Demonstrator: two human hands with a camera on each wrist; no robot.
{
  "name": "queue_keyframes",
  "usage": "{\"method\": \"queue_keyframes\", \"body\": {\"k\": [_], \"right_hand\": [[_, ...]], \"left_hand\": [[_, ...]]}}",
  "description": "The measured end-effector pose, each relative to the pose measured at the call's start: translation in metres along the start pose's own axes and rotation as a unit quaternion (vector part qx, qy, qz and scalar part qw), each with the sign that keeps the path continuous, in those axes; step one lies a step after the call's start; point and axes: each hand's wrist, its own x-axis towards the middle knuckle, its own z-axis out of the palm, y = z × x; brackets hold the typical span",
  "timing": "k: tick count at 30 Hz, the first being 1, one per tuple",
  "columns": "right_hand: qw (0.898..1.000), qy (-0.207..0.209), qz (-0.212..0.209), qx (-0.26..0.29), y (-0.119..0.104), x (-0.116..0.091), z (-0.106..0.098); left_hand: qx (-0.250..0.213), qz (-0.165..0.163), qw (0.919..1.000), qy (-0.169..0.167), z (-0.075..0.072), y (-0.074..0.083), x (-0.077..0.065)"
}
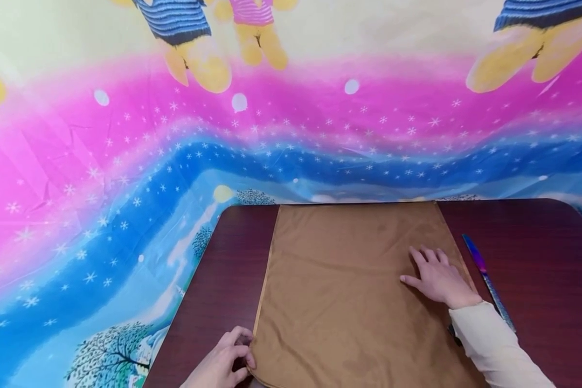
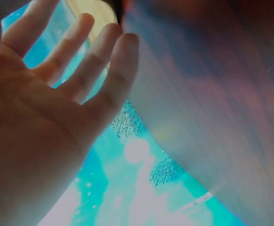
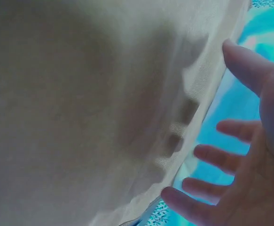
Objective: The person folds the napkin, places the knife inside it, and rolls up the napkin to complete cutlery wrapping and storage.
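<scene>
A person's left hand (image 1: 223, 355) is at the near left corner of a brown cloth (image 1: 339, 302), its fingers bent, pinching the cloth's edge between thumb and forefinger. In the left wrist view, the other fingers are slightly curved and spread apart, with the palm in sight. The right hand (image 1: 436, 277) is over the right side of the cloth, unclenched and gripping nothing, its fingers spread and pointing toward the cloth's far edge. The right wrist view shows its palm and separate fingers, with soft shadows on the cloth; whether the fingertips touch the fabric I cannot tell. A cream sleeve (image 1: 490, 339) crosses the cloth's right edge. Beneath it, a small dark object (image 1: 455, 334) is too hidden to name.

The cloth lies spread out, lightly wrinkled, with a thin, paler trim along its left edge. It reaches the far edge of a dark reddish-brown table (image 1: 538, 242), whose bare surface shows on both sides of the cloth. Just to the right of the cloth lies a knife (image 1: 484, 272) with a shiny blue and purple blade and a patterned handle, the blade pointing away from the person.

Beyond the cloth's far edge rises a printed backdrop (image 1: 320, 134) in pink and blue, with white snowflakes, trees and yellow-legged figures in striped clothes.
</scene>
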Motion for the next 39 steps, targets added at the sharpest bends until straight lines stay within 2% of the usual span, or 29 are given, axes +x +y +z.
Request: {"method": "queue_keyframes", "body": {"k": [2,6,12,15,18,25,33,39], "right_hand": [[1.0,-0.008,-0.01,0.004,0.0,0.004,-0.001],[0.999,-0.028,-0.015,0.013,0.002,0.009,-0.002],[0.997,-0.065,0.011,0.027,0.005,0.013,0.0],[0.996,-0.083,0.026,0.025,0.005,0.013,0.001],[0.995,-0.095,0.037,0.018,0.004,0.014,0.002],[0.993,-0.111,0.047,0.009,-0.001,0.018,0.0],[0.991,-0.121,0.053,0.017,-0.002,0.017,-0.001],[0.99,-0.121,0.057,0.033,-0.002,0.017,-0.002]], "left_hand": [[0.011,0.003,0.9999,0.002,-0.003,0.001,0.002],[-0.006,0.005,0.9998,-0.019,-0.006,0.001,0.003],[-0.024,-0.015,0.9974,-0.067,-0.008,0.001,0.004],[-0.024,-0.017,0.9966,-0.077,-0.009,0.001,0.005],[-0.025,-0.01,0.9973,-0.069,-0.01,0.002,0.006],[-0.014,0.043,0.9989,-0.008,-0.01,0.004,0.012],[-0.015,0.053,0.9985,0.001,-0.012,0.008,0.018],[0.016,0.074,0.9965,0.035,-0.013,0.012,0.024]]}}
